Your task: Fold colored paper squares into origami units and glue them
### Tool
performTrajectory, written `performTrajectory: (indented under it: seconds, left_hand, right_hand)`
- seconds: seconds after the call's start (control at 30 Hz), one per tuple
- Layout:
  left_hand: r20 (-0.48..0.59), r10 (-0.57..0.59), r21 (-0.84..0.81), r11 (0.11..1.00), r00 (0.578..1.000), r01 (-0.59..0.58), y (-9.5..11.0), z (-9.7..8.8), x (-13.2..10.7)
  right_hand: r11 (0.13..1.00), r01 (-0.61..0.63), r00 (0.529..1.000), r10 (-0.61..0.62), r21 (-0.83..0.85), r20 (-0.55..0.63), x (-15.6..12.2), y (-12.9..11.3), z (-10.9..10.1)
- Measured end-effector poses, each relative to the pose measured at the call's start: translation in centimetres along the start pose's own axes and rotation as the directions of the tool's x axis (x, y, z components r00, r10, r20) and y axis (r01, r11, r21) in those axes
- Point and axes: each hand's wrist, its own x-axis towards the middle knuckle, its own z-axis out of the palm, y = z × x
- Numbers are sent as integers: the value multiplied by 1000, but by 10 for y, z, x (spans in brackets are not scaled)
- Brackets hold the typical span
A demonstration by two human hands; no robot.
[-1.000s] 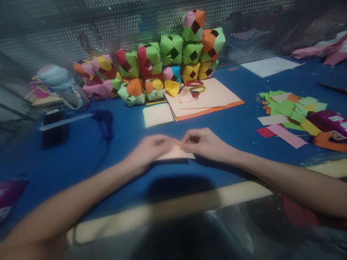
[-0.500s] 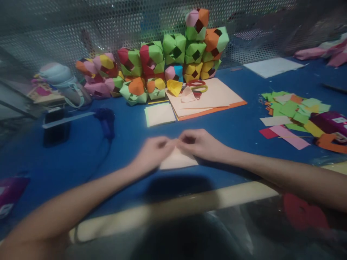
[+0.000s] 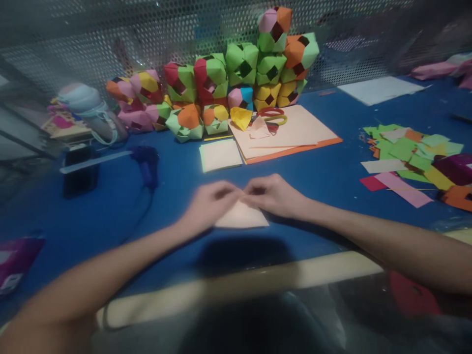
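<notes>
**A:** What are the hands on?

**B:** A small piece of peach paper (image 3: 243, 219), matte and thin. It lies flat on the blue tabletop (image 3: 332, 172) near the front edge, tapering to a point at the top. The left hand (image 3: 210, 201) and the right hand (image 3: 273, 194) meet at that point, fingertips together, both pinched on the paper.

**A:** Is the grip clear?

**B:** Only partly. The left hand is smeared by blur, and the curled fingers hide the paper's top, so I cannot tell whether there are creases.

**A:** And behind them?

**B:** A pile of folded paper cubes (image 3: 236, 83) in green, orange, pink, yellow and red, faceted, with dark diamond-shaped gaps. It leans against a perforated metal screen (image 3: 110, 34). In front lies a flat stack of peach and orange sheets (image 3: 295, 130), with red-handled scissors (image 3: 271, 115) on its far edge. A smaller square stack (image 3: 220, 154) sits just beside it.

**A:** What is on the right?

**B:** Loose scraps (image 3: 405, 147), mostly green, with pink, red and yellow strips. A purple thing at the frame edge is cut off.

**A:** And on the left?

**B:** A dark blue object (image 3: 147, 162) with a cord, too blurred to name. A pale wooden strip (image 3: 258, 285) runs along the tabletop's near edge, and below it everything is murky.
</notes>
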Motion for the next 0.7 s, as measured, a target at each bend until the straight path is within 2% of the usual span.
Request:
performTrajectory:
  seconds: [0.2,0.43,0.57,0.63,0.7]
  left_hand:
    - [-58,4,-1,1000,998,-4,-2,2,0]
    - [105,-96,26,995,990,93,0,-6,7]
    - [133,-108,20,994,985,107,-1,-8,9]
    - [132,-117,-1,993,984,119,-2,-8,10]
    - [142,-130,-28,990,981,135,-2,-9,11]
  right_hand:
    - [999,-50,997,51,15,-50,-1,-2,2]
    - [1000,3,999,-2,13,-52,-3,2,3]
    - [987,151,986,-154,-47,-68,-4,8,4]
    - [953,280,955,-289,-112,-71,-5,12,5]
    - [893,406,903,-425,-193,-66,-5,18,5]
